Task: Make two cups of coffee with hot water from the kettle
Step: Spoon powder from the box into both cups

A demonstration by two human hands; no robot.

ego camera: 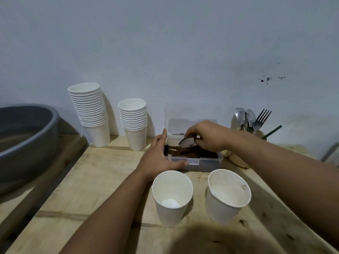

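Two white paper cups stand side by side on the wooden table near me: the left cup (172,197) has something white at its bottom, the right cup (227,194) shows a few dark specks inside. Behind them sits a clear plastic container (203,163) holding brown coffee powder (190,153), its lid raised at the back. My left hand (159,154) grips the container's left end, thumb along the front rim. My right hand (207,136) pinches a metal spoon (186,142) whose bowl hangs just above the powder. No kettle is in view.
Two stacks of paper cups, a tall stack (91,112) and a shorter stack (134,123), lean by the wall at the back left. A grey basin (27,143) fills the far left. A holder with spoons and a fork (251,118) stands at the back right.
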